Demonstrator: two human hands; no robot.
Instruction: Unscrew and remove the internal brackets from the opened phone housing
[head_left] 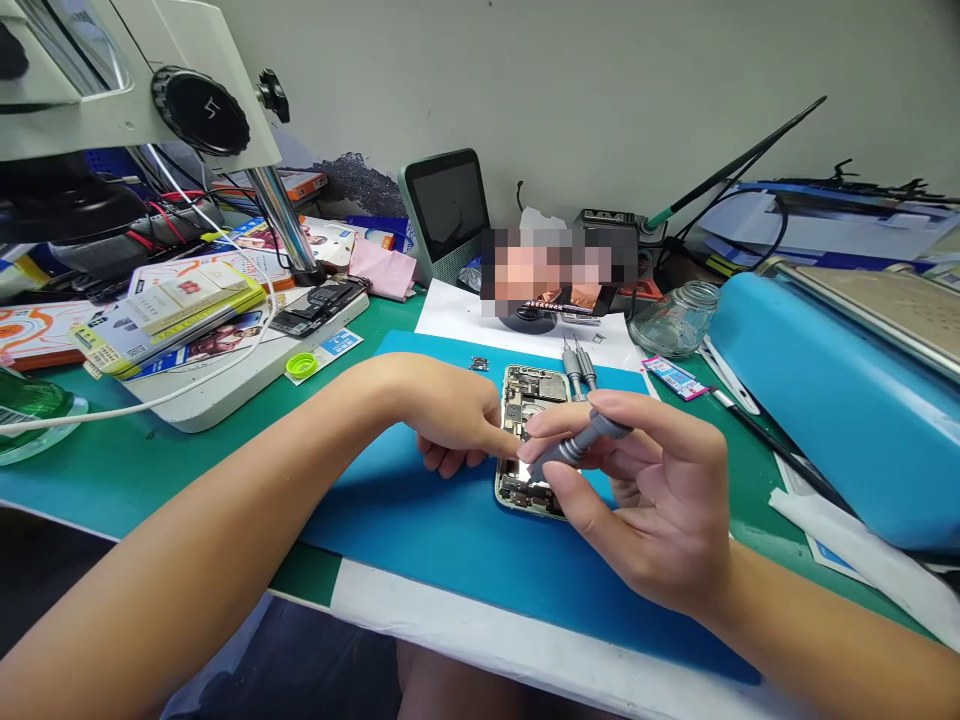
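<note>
An opened smartphone (516,412) lies on the blue mat (420,520), its inner boards and parts exposed. My left hand (450,410) comes in from the left, its index finger stretched over the phone's middle. The other left fingers curl loosely beside the phone's edge, holding nothing. My right hand (652,490) pinches a grey precision screwdriver (574,447), tilted, with its lower end over the bottom part of the phone; the exact tip contact is hard to see. Right fingers hide part of the phone. Several more grey screwdrivers (579,368) lie just beyond it.
A small metal part (478,364) sits on the mat's far side. Behind are white paper (457,320), a glass jar (679,318) and a smart display (450,210). A microscope (202,110) overhangs the left; a blue case (832,400) stands right. A white cable (247,375) crosses the left.
</note>
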